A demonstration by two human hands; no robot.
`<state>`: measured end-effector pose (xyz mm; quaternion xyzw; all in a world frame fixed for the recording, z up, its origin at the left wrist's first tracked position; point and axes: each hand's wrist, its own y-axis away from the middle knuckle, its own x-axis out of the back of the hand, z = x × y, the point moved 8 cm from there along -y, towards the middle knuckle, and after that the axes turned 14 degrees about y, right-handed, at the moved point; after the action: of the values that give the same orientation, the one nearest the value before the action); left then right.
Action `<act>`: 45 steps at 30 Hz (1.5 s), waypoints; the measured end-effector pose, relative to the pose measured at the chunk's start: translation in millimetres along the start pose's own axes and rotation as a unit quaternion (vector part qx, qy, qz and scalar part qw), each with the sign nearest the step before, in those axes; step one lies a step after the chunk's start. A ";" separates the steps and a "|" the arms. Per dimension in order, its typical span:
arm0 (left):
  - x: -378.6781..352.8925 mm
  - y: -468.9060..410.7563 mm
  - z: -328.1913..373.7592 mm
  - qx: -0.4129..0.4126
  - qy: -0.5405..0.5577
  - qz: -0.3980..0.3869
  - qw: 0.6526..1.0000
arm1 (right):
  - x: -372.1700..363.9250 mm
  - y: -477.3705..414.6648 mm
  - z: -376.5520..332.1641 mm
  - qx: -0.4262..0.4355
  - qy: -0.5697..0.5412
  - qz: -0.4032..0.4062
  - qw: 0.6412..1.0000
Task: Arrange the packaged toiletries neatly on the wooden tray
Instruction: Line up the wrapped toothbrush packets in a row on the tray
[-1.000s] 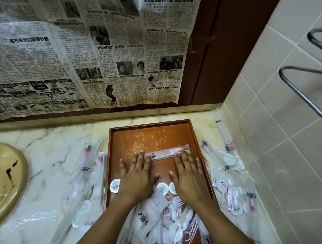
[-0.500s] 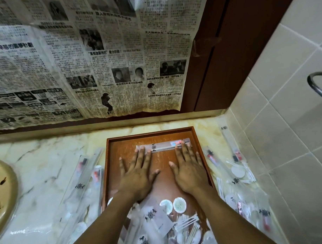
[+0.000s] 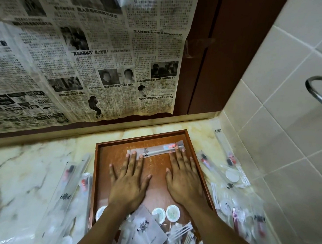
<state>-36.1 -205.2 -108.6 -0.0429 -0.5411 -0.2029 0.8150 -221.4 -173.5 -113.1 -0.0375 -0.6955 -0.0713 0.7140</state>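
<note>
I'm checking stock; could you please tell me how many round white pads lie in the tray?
3 round pads: one at the left wall of the tray; two side by side between the left forearm and right forearm. These or packets may hide more.

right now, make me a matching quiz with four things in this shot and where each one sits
Things:
1 long packet
2 round packets
3 newspaper
4 metal rail

Places:
A hanging at the back, upper left
B far end of the wooden tray, touched by left hand and right hand
C beside the tiled wall, far right
D near end of the tray, between the forearms

Pairs: 1-B, 2-D, 3-A, 4-C
</note>
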 end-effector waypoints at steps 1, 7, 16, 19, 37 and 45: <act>-0.6 -1.8 0.5 0.000 -0.001 -0.003 1.000 | -0.5 -0.8 0.6 0.001 0.001 -0.007 1.000; -3.1 -18.7 11.4 -0.004 0.000 -0.028 1.000 | 3.0 -7.3 10.8 -0.021 0.002 -0.053 0.998; -1.1 -35.0 9.9 0.019 0.033 -0.050 0.998 | 37.8 -14.4 20.0 -0.030 -0.062 -0.058 0.996; -2.6 -37.9 9.9 0.019 0.042 -0.048 0.998 | 63.5 11.1 56.0 -0.140 -0.117 0.064 0.981; -1.5 -35.6 10.5 0.012 0.030 -0.075 0.997 | 41.2 88.4 170.8 -0.293 -0.091 0.059 0.950; 31.7 -21.3 38.1 0.071 0.348 0.043 0.934 | 88.6 104.0 142.6 -0.243 -0.262 0.142 0.923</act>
<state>-66.6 -222.6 -67.6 0.0652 -0.2340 -0.1308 0.9612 -344.2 -53.5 -15.7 -0.3251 -0.8064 -0.1235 0.4783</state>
